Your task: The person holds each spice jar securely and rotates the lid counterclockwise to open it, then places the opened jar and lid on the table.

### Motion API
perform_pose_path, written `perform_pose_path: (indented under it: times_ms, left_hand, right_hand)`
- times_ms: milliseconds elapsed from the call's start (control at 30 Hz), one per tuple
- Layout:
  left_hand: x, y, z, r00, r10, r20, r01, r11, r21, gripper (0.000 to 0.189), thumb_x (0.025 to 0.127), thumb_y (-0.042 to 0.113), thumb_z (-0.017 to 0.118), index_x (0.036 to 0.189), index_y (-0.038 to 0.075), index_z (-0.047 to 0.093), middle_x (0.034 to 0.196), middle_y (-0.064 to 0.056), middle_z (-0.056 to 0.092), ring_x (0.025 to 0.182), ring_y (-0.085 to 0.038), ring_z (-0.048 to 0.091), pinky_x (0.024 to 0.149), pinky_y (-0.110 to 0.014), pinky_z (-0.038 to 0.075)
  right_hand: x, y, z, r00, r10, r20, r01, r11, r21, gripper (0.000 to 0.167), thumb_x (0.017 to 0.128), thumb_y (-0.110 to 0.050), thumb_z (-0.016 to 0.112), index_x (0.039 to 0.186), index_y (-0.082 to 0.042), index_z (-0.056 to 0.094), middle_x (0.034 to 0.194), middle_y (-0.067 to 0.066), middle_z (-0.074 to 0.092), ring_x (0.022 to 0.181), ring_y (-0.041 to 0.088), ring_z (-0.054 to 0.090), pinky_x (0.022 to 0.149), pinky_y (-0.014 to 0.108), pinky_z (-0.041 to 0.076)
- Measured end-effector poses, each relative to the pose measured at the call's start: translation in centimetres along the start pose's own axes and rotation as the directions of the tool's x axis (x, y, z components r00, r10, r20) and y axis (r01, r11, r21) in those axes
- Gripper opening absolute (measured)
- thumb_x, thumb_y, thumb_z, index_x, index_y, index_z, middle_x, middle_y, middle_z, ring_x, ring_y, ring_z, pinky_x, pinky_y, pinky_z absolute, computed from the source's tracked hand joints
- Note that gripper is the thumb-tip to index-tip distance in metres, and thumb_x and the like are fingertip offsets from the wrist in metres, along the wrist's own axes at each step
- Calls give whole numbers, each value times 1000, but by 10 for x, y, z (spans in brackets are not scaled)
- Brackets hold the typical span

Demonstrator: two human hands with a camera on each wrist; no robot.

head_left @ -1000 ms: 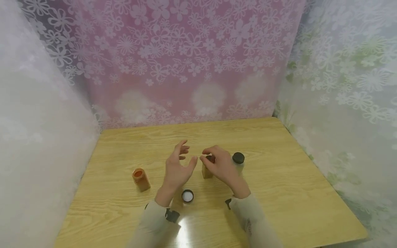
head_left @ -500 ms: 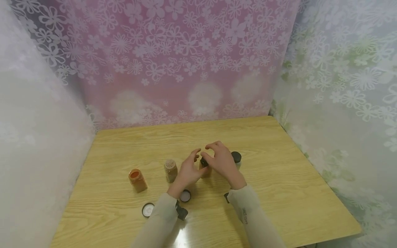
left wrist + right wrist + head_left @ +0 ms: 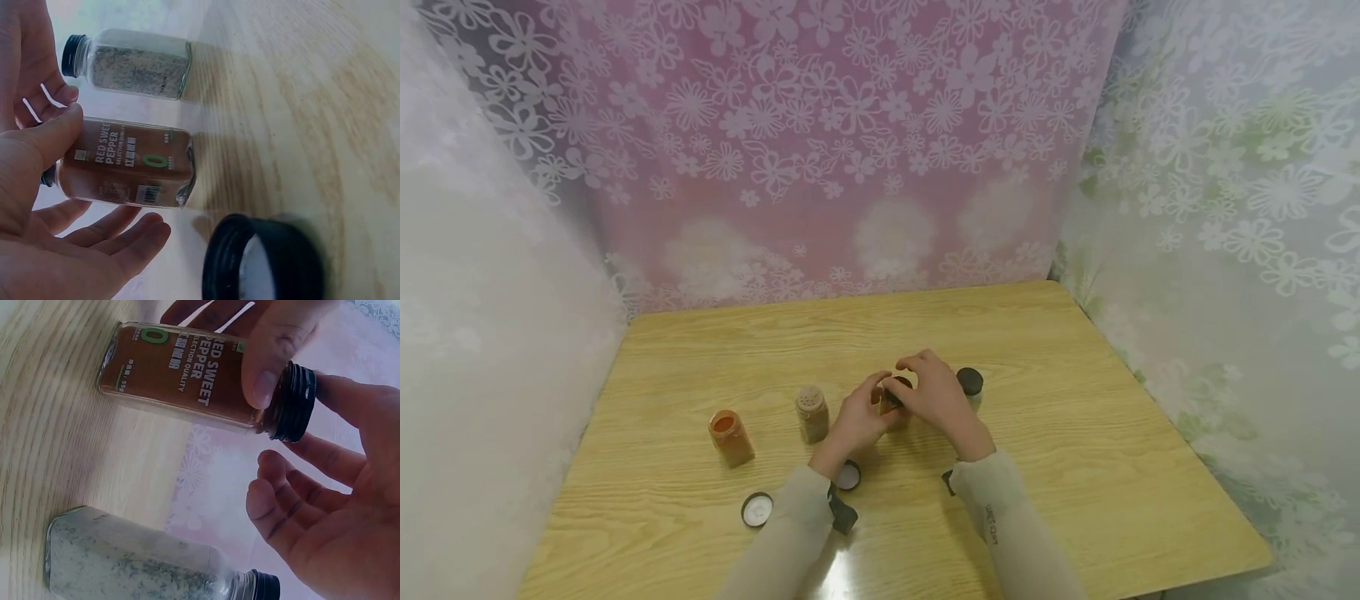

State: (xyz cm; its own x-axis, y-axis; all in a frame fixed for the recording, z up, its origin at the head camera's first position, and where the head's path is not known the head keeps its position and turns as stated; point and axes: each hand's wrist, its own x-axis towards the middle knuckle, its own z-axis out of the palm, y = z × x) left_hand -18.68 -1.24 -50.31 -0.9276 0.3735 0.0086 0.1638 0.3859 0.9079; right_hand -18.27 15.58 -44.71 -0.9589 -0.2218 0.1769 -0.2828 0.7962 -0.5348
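One pepper jar [image 3: 169, 375], between your hands: left hand [image 3: 856, 423] clamped on it, right hand [image 3: 940, 398] at the cap [image 3: 294, 403], its grip I can't tell. Best brace it and turn the cap level.

Light wood-grain counter [image 3: 1120, 492], rounded far corners, bright glare patch on near side. On it, left to right: uncapped orange-red jar [image 3: 734, 442], upright; shaker-top jar [image 3: 812, 417], holes in top, upright; Red Sweet Pepper jar [image 3: 128, 164], base contact unclear; black-capped jar [image 3: 137, 559], speckled contents, upright. Nearer: left dark cap [image 3: 757, 509] and right dark cap [image 3: 848, 476], white insides up, apart.
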Motion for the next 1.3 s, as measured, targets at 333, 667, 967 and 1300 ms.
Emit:
perform_pose_path:
  times_ms: [333, 667, 967, 1300]
  left_hand:
    - [0, -7, 3, 999, 2, 33, -1, 999, -37, 56, 100, 22, 75, 151, 12, 56, 145, -16, 64, 134, -40, 62, 110, -56, 54]
    - [2, -8, 3, 999, 0, 33, 2, 999, -51, 55, 101, 23, 73, 152, 13, 55, 151, -16, 61, 137, -40, 60, 113, -56, 51]
    - [2, -9, 3, 998, 2, 60, 0, 1000, -26, 53, 104, 24, 69, 154, 15, 53, 152, -14, 60, 138, -38, 60, 114, -55, 51]
    - [4, -10, 1, 999, -5, 52, 7, 999, -45, 52, 105, 18, 68, 155, 15, 52, 152, -17, 58, 138, -36, 60, 115, -51, 51]
  right_hand:
    - [-2, 0, 2, 996, 25, 87, -28, 999, 32, 43, 96, -35, 80, 125, -4, 73, 117, 11, 67, 100, 27, 65, 85, 43, 59]
    - [-5, -1, 4, 998, 61, 31, -63, 997, 40, 44, 95, -34, 81, 120, 1, 72, 115, 15, 69, 95, 27, 67, 78, 39, 60]
    - [-6, 6, 6, 991, -97, 94, 101, 994, -47, 42, 103, -29, 71, 127, 6, 67, 117, 20, 61, 89, 25, 64, 72, 35, 59]
    - [-7, 0, -1, 977, -142, 157, 149, 988, -33, 47, 105, -20, 67, 143, 7, 59, 131, 22, 59, 113, 35, 67, 94, 48, 60]
